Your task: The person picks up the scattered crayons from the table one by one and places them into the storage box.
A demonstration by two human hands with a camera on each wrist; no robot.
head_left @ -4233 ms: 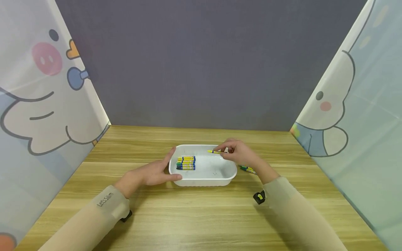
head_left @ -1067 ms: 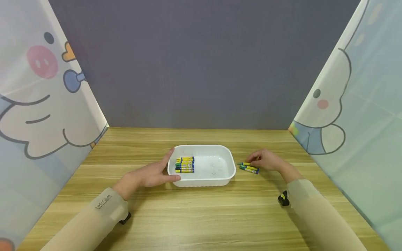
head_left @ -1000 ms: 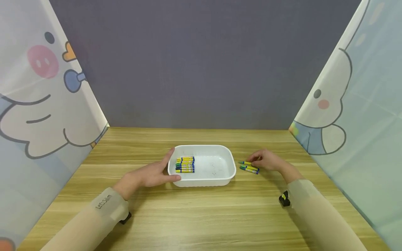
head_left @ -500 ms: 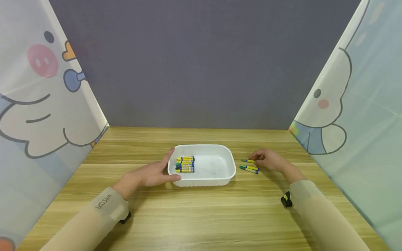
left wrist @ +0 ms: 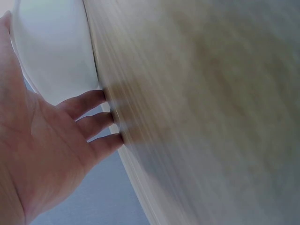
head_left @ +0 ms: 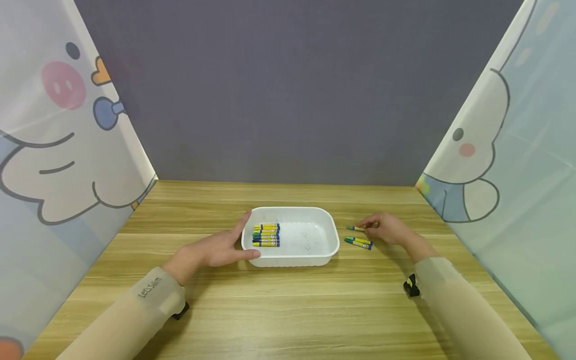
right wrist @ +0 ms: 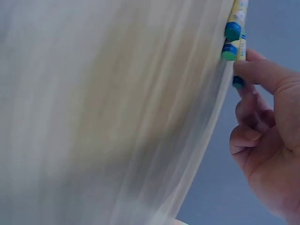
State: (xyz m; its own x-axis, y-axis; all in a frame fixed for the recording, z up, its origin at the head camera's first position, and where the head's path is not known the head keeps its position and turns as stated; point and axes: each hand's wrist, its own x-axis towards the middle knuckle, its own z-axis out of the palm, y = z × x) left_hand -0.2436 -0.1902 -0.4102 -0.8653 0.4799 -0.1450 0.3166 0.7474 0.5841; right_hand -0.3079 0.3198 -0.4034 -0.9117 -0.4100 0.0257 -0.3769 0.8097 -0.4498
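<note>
Around the left end of a white plastic tray (head_left: 315,260), my left hand (head_left: 221,248) is spread, thumb on the near rim and index finger at the far corner. In the left wrist view its other fingers (left wrist: 96,123) extend down to the tabletop beside the tray. Inside the tray, several yellow-and-blue wrapped crayons (head_left: 267,235) lie in a row at the left. Right of the tray, my right hand (head_left: 390,230) pinches a green-tipped crayon (head_left: 353,228) between thumb and index finger, close over the table. Its far end is hidden by the fingers.
Two more green-tipped crayons (head_left: 358,243) lie side by side on the wooden table (head_left: 288,310), just in front of the right hand. A dark grey panel (head_left: 288,95) stands behind the table, with cartoon-printed sheets (head_left: 67,165) on both sides.
The right hand has let go of a yellow-tipped crayon in the tray and moved right. It now pinches a green-tipped crayon, drawn away from the other two. The left hand stays put.
</note>
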